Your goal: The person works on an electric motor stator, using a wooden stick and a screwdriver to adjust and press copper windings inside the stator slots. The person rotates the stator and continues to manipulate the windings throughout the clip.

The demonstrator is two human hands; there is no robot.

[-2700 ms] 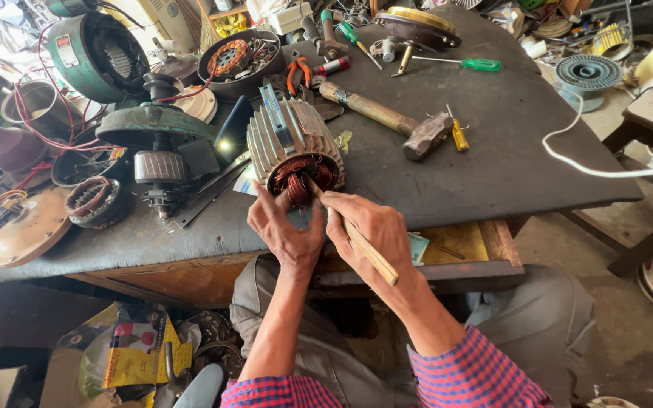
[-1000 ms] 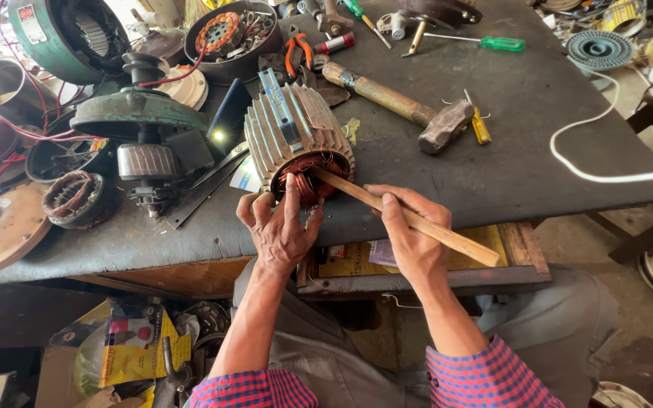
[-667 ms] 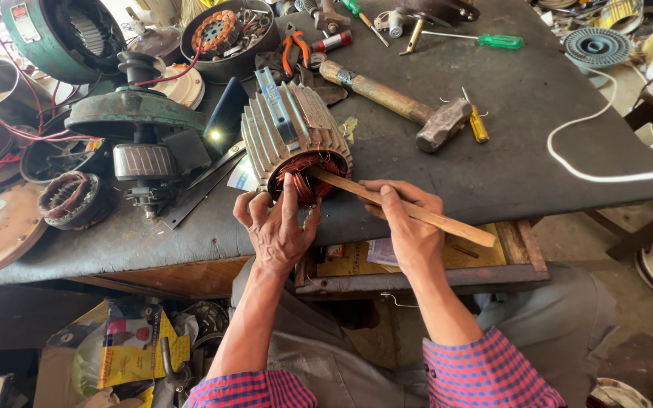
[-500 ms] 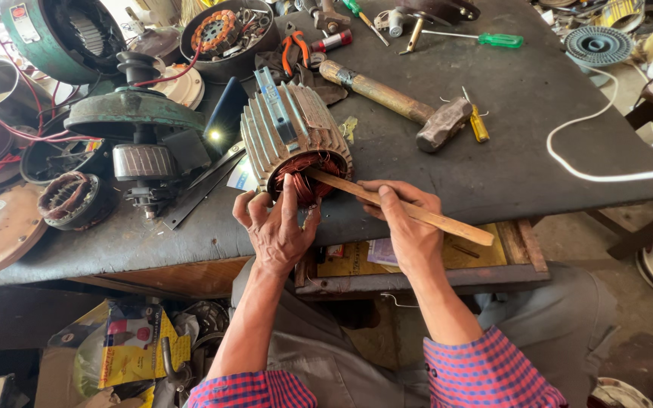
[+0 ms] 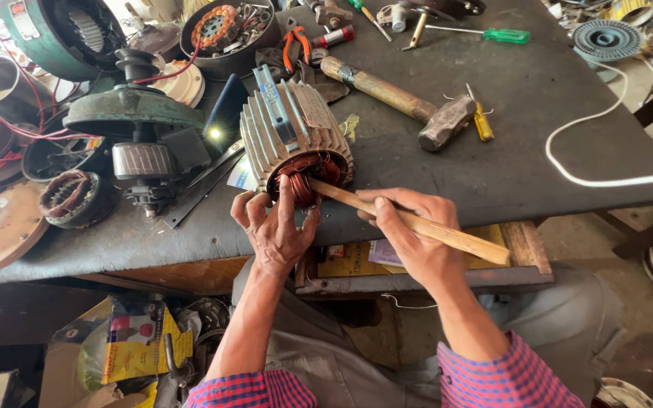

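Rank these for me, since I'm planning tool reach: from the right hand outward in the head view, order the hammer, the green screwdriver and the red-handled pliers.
From the right hand:
1. Hammer, its head just beyond the hand, slightly right.
2. Red-handled pliers, farther back, to the left.
3. Green screwdriver, at the bench's far edge, to the right; close to the pliers, but slightly farther.

Right hand [image 5: 410,227] pokes wooden stick [image 5: 417,223] into stator [image 5: 292,136], left hand [image 5: 273,230] steadying

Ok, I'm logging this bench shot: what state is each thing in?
Motor stator: on its side, copper windings exposed.
Wooden stick: tip in the windings.
Left hand: fingers on the windings.
Right hand: gripping the stick.
Hammer: lying flat.
Drawer: pulled open.
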